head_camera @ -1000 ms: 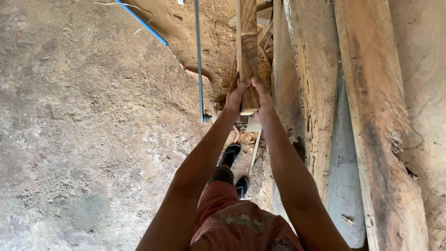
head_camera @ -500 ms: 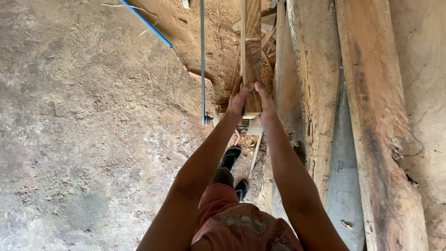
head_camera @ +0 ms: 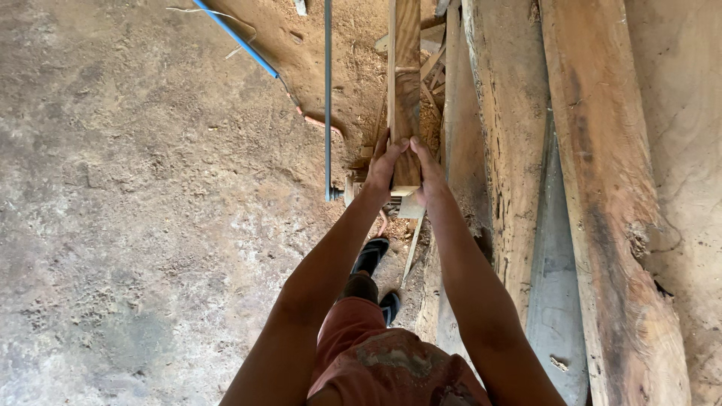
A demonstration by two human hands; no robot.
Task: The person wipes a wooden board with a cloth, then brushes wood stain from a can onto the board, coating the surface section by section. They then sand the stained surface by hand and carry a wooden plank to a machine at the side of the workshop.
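While both arms stretch forward in the head view, the left hand (head_camera: 382,169) and right hand (head_camera: 429,174) close on the near end of a narrow plank (head_camera: 404,90), fingers wrapped around its sides, above the sawdust-strewn floor (head_camera: 150,188) beside stacked boards (head_camera: 602,188).

Rough concrete floor (head_camera: 135,195), grey and mottled, under even daylight. Sawdust (head_camera: 353,68) covers its far part. A blue pipe (head_camera: 235,37) lies diagonally at the top; a thin metal rod (head_camera: 328,98) runs straight beside it. Long weathered planks (head_camera: 594,188) lie stacked along the right side
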